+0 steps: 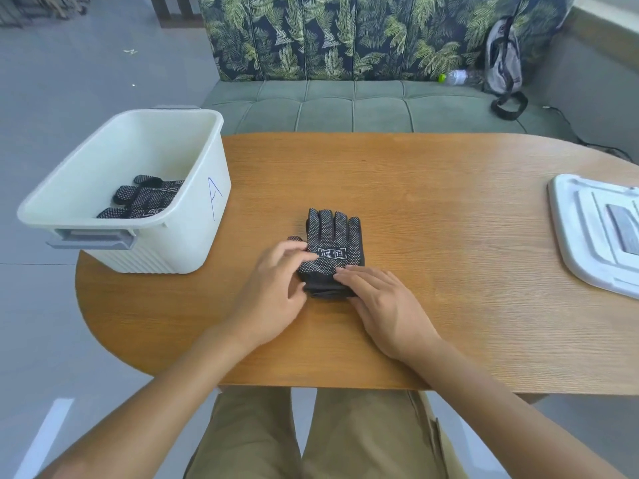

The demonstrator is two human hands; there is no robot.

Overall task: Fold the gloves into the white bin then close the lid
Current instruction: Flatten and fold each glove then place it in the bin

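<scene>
Our left hand (276, 288) rests flat on the wooden table (449, 271), its fingers fairly straight and relaxed, the fingertips laid on the left edge of a black dotted glove (333, 250). Our right hand (383, 302) lies beside it, fingers straight and close together, pressing down on the cuff end of the same glove. Neither hand curls around the fabric; both simply touch it from above. The glove lies flat near the middle of the table, its fingers pointing away from us, a white printed label across its palm and its thumb poking out just past our left fingertips. It looks like more than one layer stacked together, though we cannot tell how many

To the left, at the table's edge, stands the white bin (193, 216), open at the top, with a blue letter A drawn on its side. More dotted gloves in the bin (145, 198) lie on its floor. Far to the right, well apart from the bin, the white lid (587, 233) lies flat on the table, partly cut off by the frame

Beyond the table is a green padded bench (363, 105) with a leaf-patterned back, holding a grey backpack (503, 60) and a plastic bottle (458, 77) lying on its side. Our knees in tan trousers (259, 437) show below the near table edge
</scene>
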